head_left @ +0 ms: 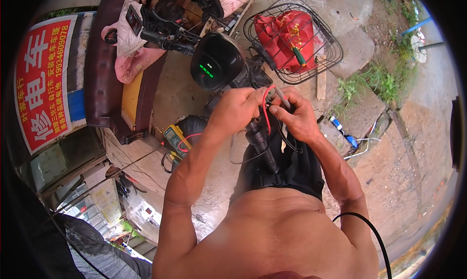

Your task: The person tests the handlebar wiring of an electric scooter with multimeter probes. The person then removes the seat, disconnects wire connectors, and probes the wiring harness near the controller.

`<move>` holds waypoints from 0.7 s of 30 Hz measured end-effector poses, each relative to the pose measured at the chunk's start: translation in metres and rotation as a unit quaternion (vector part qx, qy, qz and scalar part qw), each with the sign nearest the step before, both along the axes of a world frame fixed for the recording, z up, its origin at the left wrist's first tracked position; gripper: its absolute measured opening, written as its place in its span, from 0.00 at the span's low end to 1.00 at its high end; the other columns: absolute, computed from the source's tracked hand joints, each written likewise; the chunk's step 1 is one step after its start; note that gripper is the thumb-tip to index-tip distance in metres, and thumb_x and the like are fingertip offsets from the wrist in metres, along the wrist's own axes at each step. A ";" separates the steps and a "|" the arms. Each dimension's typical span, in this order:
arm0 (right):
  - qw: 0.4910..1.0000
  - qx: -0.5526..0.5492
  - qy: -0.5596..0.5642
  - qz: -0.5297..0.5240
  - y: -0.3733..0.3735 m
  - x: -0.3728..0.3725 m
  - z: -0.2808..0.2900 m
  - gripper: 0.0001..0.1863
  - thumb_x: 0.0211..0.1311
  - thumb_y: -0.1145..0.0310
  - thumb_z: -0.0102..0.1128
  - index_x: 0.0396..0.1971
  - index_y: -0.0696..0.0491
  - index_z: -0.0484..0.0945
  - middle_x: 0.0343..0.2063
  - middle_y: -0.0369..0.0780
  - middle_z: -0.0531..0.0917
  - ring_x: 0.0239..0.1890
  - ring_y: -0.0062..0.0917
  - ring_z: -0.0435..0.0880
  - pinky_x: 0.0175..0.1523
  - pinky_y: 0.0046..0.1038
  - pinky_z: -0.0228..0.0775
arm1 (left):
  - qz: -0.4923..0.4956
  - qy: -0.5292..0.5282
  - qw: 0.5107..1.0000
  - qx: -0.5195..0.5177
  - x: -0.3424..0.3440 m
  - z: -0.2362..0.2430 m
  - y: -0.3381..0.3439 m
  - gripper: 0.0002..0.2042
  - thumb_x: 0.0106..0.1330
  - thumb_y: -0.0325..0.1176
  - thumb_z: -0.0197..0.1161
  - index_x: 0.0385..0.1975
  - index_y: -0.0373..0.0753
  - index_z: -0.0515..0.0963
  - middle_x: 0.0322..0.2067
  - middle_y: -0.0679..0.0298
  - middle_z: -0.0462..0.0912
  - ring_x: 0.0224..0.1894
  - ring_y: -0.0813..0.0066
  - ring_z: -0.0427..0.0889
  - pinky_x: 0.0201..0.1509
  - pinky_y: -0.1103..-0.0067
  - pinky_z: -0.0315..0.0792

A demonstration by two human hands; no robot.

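Observation:
Both my hands meet in front of me, over the black handlebar grip [259, 142] of an electric bike. The left hand [237, 107] is closed in a pinch at the wires; its fingertips hide what they hold. Between finger and thumb of my right hand [297, 117] is a grey cable [282, 98]. A red wire [266, 108] loops down between the hands, and thin black wires hang below. Beyond them, the bike's round black display [217, 61] glows with green marks. To the left of my left forearm lies a yellow multimeter [175, 139] with a red lead.
A black wire basket [335, 60] at the far right holds a red bag [278, 33] and a green-handled screwdriver [298, 56]. A pink quilted cover [127, 65] hangs near a brown sofa [104, 74]. A red sign [44, 84] stands far left. Blue-white litter [344, 133] lies right.

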State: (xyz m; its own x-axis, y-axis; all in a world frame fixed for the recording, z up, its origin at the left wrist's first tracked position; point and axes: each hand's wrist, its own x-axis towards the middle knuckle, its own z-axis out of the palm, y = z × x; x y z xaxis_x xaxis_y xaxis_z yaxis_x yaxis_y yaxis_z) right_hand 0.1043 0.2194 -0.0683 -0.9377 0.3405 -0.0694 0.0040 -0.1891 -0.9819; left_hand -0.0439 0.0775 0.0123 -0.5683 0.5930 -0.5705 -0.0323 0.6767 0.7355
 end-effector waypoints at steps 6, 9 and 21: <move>1.000 0.017 0.012 -0.004 -0.004 -0.003 0.001 0.06 0.64 0.74 0.71 0.35 0.57 0.81 0.42 0.37 0.80 0.48 0.27 0.77 0.56 0.30 0.68 | -0.066 -0.015 0.998 -0.001 -0.005 0.004 0.006 0.18 0.74 0.40 0.62 0.24 0.32 0.78 0.18 0.67 0.77 0.22 0.82 0.72 0.26 0.76 0.67; 0.999 0.031 0.009 -0.013 -0.006 -0.005 0.007 0.05 0.64 0.75 0.69 0.35 0.58 0.81 0.41 0.38 0.80 0.47 0.27 0.77 0.55 0.30 0.68 | -0.047 -0.030 0.998 0.025 -0.006 -0.001 -0.001 0.16 0.73 0.38 0.62 0.26 0.33 0.78 0.19 0.68 0.77 0.23 0.84 0.71 0.27 0.77 0.66; 0.998 0.042 -0.030 -0.029 -0.014 -0.008 0.008 0.08 0.65 0.70 0.69 0.36 0.59 0.81 0.38 0.40 0.79 0.42 0.28 0.79 0.49 0.29 0.71 | 0.026 0.070 0.995 0.060 0.018 0.005 -0.010 0.07 0.70 0.30 0.66 0.32 0.34 0.80 0.24 0.73 0.77 0.28 0.87 0.70 0.31 0.82 0.67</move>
